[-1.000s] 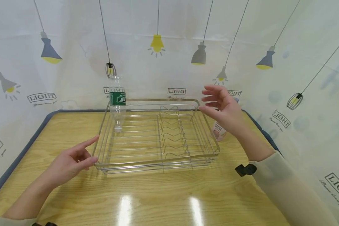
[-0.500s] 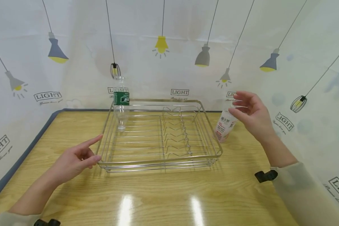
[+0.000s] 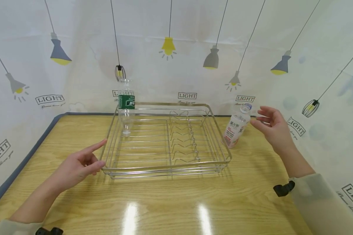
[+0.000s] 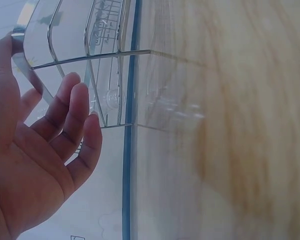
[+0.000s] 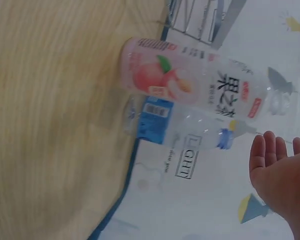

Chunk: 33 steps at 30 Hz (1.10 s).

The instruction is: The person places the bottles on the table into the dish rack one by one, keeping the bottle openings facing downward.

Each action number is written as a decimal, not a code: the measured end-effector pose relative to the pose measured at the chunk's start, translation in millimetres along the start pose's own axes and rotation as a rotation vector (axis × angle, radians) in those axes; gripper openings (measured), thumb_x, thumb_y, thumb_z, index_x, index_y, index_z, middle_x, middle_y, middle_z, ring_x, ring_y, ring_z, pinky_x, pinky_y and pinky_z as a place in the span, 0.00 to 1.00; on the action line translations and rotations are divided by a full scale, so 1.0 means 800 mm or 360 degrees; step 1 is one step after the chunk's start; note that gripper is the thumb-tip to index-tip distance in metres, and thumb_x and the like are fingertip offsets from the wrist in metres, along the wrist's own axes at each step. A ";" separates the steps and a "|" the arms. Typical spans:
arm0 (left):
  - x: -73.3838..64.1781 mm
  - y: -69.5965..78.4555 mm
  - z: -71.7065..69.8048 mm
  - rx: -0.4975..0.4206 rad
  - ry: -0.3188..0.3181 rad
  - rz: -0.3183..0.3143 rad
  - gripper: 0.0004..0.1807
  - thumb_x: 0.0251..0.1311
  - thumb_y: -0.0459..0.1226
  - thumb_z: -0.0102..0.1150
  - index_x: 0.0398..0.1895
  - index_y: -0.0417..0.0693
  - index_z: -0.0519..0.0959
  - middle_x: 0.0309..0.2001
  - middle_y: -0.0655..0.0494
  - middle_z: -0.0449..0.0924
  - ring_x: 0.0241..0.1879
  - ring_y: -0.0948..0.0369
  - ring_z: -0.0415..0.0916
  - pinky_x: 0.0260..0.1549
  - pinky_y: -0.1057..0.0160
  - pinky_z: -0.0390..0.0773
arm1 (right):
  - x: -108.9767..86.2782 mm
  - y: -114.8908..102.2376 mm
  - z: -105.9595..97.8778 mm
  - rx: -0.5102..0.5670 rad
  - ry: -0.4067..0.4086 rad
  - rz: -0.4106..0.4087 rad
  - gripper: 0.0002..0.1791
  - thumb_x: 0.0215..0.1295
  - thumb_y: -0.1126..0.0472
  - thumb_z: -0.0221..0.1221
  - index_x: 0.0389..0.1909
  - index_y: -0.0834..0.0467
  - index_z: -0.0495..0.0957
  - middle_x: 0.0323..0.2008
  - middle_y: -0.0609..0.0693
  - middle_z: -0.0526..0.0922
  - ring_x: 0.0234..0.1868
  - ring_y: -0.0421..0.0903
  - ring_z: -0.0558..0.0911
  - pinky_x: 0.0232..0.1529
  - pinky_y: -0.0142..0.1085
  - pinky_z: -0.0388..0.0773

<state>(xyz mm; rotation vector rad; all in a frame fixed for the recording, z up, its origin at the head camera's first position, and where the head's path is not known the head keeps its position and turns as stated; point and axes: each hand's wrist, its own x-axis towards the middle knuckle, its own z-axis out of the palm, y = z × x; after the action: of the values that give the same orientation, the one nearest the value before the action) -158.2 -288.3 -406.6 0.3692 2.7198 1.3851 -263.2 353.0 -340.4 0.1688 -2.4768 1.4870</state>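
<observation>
A wire dish rack (image 3: 170,166) stands on the table. My left hand (image 3: 73,169) touches its left rim with thumb and forefinger spread apart; in the left wrist view the other fingers (image 4: 60,130) curve loosely beside the wires. A clear bottle with a green label (image 3: 126,102) sits narrow end down in the rack's back left. My right hand (image 3: 273,130) hovers with fingers spread, holding nothing, just right of a peach drink bottle (image 3: 235,130). That bottle stands upright outside the rack's right side. Behind it, a blue-labelled bottle (image 5: 155,120) shows in the right wrist view.
The wood-grain table (image 3: 164,202) has a dark blue edge (image 3: 56,119) at the back and sides. A white backdrop (image 3: 147,71) printed with lamps rises behind it. The rack's wire dividers (image 3: 183,140) run down its right half.
My right hand has moved right from the rack's back right corner, then down beside the peach drink bottle, which now shows more fully. The left hand stays at the rim.
</observation>
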 end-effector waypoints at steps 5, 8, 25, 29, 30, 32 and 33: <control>0.000 0.000 0.000 -0.0015 -0.0010 -0.0006 0.40 0.79 0.43 0.65 0.89 0.59 0.60 0.34 0.49 0.83 0.30 0.55 0.78 0.25 0.62 0.75 | 0.005 0.025 0.001 0.0050 -0.0138 0.0187 0.43 0.80 0.52 0.66 0.86 0.56 0.57 0.66 0.36 0.71 0.62 0.33 0.74 0.56 0.17 0.76; 0.000 0.000 0.000 -0.0020 -0.0016 -0.0009 0.40 0.80 0.43 0.65 0.89 0.59 0.60 0.34 0.49 0.83 0.30 0.55 0.78 0.26 0.62 0.75 | 0.007 0.035 0.006 0.0037 -0.0218 0.0250 0.45 0.81 0.51 0.65 0.87 0.58 0.53 0.74 0.49 0.69 0.64 0.34 0.73 0.56 0.19 0.74; -0.001 -0.001 0.000 -0.0021 -0.0011 -0.0016 0.40 0.80 0.43 0.65 0.89 0.59 0.60 0.34 0.50 0.83 0.30 0.55 0.79 0.26 0.62 0.75 | 0.018 0.050 0.037 0.0029 -0.0360 0.0317 0.49 0.80 0.48 0.66 0.88 0.57 0.48 0.81 0.60 0.61 0.70 0.45 0.71 0.64 0.31 0.75; 0.000 -0.002 0.000 -0.0026 -0.0018 -0.0018 0.40 0.80 0.43 0.65 0.89 0.60 0.59 0.34 0.50 0.83 0.30 0.55 0.79 0.26 0.62 0.75 | 0.020 0.047 0.041 0.0027 -0.0375 0.0300 0.46 0.79 0.48 0.67 0.85 0.59 0.52 0.74 0.56 0.68 0.62 0.40 0.74 0.63 0.33 0.77; 0.000 -0.002 0.000 -0.0026 -0.0018 -0.0016 0.40 0.80 0.43 0.64 0.89 0.61 0.59 0.34 0.50 0.83 0.30 0.55 0.79 0.26 0.62 0.75 | 0.020 0.047 0.042 0.0021 -0.0377 0.0284 0.44 0.79 0.48 0.67 0.83 0.59 0.54 0.71 0.55 0.70 0.60 0.40 0.75 0.60 0.30 0.78; 0.000 -0.003 0.000 -0.0025 -0.0020 -0.0016 0.40 0.80 0.43 0.65 0.89 0.61 0.59 0.34 0.50 0.83 0.30 0.55 0.79 0.26 0.62 0.75 | 0.022 0.049 0.043 0.0015 -0.0382 0.0245 0.41 0.79 0.50 0.67 0.80 0.60 0.57 0.67 0.52 0.72 0.58 0.40 0.76 0.55 0.27 0.79; 0.000 -0.003 0.000 -0.0025 -0.0020 -0.0018 0.40 0.80 0.43 0.65 0.89 0.61 0.59 0.34 0.50 0.83 0.30 0.55 0.79 0.26 0.62 0.75 | 0.022 0.050 0.045 0.0011 -0.0377 0.0225 0.39 0.79 0.51 0.67 0.79 0.61 0.58 0.65 0.51 0.74 0.57 0.40 0.77 0.54 0.27 0.79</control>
<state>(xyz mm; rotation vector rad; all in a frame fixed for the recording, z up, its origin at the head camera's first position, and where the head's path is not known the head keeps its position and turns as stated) -158.7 -289.2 -408.3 0.3598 2.6951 1.3953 -294.7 340.8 -385.7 0.1843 -2.7201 1.6161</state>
